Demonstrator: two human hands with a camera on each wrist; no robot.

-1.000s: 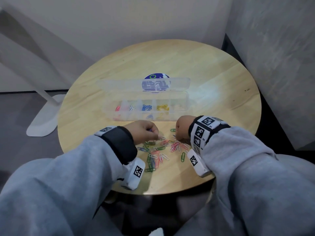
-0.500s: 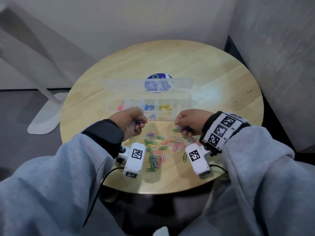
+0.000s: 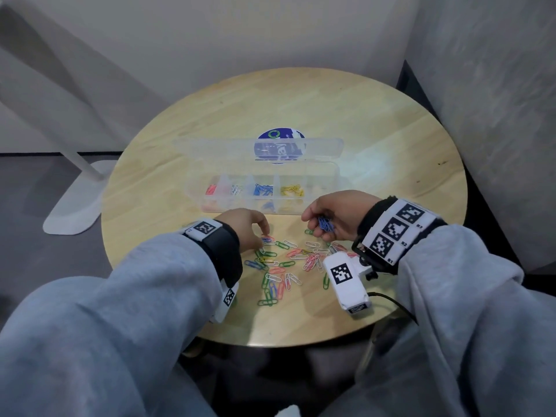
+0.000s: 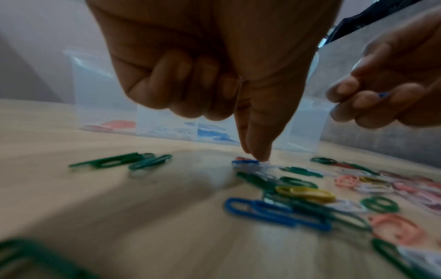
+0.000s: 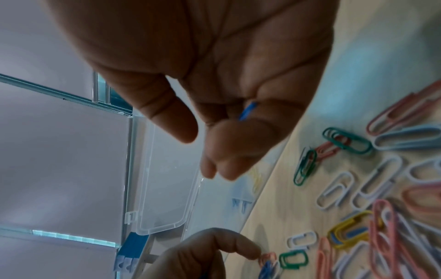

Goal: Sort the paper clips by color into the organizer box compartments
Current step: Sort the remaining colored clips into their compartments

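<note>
The clear organizer box (image 3: 319,203) stands open mid-table; its compartments hold red, white, blue and yellow clips. In front of it lies a loose pile of mixed paper clips (image 3: 288,261). My left hand (image 3: 265,236) reaches down at the pile's far left edge, thumb and index tip pinching a blue paper clip (image 4: 244,162) that lies on the table, the other fingers curled. My right hand (image 3: 319,225) hovers above the pile's right side, palm turned up. Its curled fingers hold a bunch of blue clips (image 3: 325,224), of which only one end (image 5: 248,111) shows in the right wrist view.
The round wooden table (image 3: 376,121) stands in a corner, with a grey wall (image 3: 496,115) close on the right. The box lid (image 3: 228,147) stands up behind the box, over a blue sticker (image 3: 275,136). A white stand base (image 3: 72,209) sits on the floor at left.
My left hand came back from near the box down to the pile and now pinches a blue clip. My right hand lifted off the pile and turned palm up, showing blue clips.
</note>
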